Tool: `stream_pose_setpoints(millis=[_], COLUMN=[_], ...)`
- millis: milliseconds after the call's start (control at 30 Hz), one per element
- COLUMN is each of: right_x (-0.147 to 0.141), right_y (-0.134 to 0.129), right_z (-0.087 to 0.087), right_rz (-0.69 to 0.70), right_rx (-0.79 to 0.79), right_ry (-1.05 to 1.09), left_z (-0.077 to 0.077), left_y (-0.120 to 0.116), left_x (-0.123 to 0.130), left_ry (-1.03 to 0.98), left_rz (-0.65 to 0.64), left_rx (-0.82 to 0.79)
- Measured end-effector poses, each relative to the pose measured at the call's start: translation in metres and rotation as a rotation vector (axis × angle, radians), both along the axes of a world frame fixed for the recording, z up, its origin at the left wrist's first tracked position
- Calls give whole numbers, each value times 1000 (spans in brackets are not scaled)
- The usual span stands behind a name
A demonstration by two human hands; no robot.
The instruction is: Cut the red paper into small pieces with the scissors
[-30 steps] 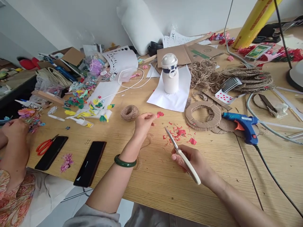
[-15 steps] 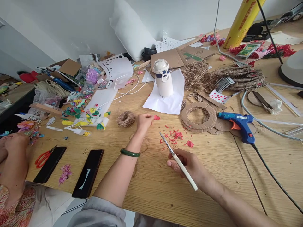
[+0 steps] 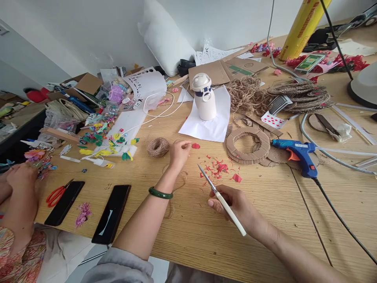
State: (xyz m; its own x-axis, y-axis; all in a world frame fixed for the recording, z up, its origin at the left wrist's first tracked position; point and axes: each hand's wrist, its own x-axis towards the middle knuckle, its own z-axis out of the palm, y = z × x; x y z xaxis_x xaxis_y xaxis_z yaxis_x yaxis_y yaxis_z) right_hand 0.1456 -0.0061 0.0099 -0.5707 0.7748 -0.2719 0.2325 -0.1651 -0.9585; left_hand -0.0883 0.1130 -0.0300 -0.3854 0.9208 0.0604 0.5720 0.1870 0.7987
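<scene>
My right hand (image 3: 238, 206) is closed around white-handled scissors (image 3: 228, 210), seen nearly edge-on. Their metal blades point up and left, above the table. Beyond the tips lie red scraps (image 3: 219, 167) and a larger red piece (image 3: 236, 178). My left hand (image 3: 179, 154), below a green bangle, rests on the table with its fingertips slightly apart from a small red cut-out (image 3: 195, 146). Nothing shows between its fingers. Just left of this hand sits a ball of brown twine (image 3: 158, 147), with a loose strand running under the forearm.
A white bottle (image 3: 205, 102) stands on white paper behind my hands. Cardboard rings (image 3: 247, 145) and a blue glue gun (image 3: 297, 151) lie to the right. Two phones (image 3: 112, 214) and red-handled scissors (image 3: 55, 195) lie left, near another person's arms (image 3: 22, 192).
My left fingertips have drawn back slightly from the small red cut-out, which stays on the table. The right hand and its scissors barely move. The view shifts a little.
</scene>
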Motion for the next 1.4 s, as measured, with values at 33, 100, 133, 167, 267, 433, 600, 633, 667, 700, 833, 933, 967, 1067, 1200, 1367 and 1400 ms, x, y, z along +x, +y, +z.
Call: stream_pose_setpoints(millis=[33, 100, 133, 167, 267, 433, 600, 633, 667, 700, 833, 933, 967, 1067, 1200, 1367, 1400], right_x=[0, 0, 0, 0, 0, -1, -1, -1, -1, -1, 0, 0, 1, 1, 2, 1, 1], right_y=[0, 0, 0, 1, 1, 1, 1, 1, 1, 1, 2, 3, 3, 5, 8, 7, 6], right_z=[0, -1, -1, -1, -3, -5, -2, -1, -1, -1, -1, 1, 2, 6, 8, 7, 7], right_rz=[0, -3, -2, -3, -7, -14, -19, -17, -15, -15, -10, -14, -28, -107, -186, -192, -187], right_rx=[1, -3, -7, -11, -18, -11, -19, -26, -34, -42, -64, -63, -59, -54, -19, -28, -33], right_ry=[-6, -8, -6, -2, 18, 16, 11, 14, 17, 19, 23, 36, 45, 70, 67, 87, 92], left_z=[-1, -2, -3, -4, -5, -8, -9, -9, -7, -6, 4, 15, 19, 32, 46, 53, 53], left_y=[0, 1, 2, 2, 1, 0, -1, -1, -1, -1, -5, -17, -23, -48, -83, -110, -113], left_x=[0, 1, 1, 1, 2, 3, 4, 4, 4, 3, 4, 11, 15, 31, 57, 84, 87], left_ry=[30, 85, 109, 130, 166, 145, 35, 5, -29, -67, -254, -438, -506, -682, -990, -1155, -1160], left_rz=[-17, -41, -48, -52, -56, -39, 5, 15, 24, 33, 80, 111, 112, 93, 110, 160, 162], left_rx=[6, 14, 18, 22, 36, 74, 97, 93, 87, 80, 54, 32, 27, -1, 1, 15, 32])
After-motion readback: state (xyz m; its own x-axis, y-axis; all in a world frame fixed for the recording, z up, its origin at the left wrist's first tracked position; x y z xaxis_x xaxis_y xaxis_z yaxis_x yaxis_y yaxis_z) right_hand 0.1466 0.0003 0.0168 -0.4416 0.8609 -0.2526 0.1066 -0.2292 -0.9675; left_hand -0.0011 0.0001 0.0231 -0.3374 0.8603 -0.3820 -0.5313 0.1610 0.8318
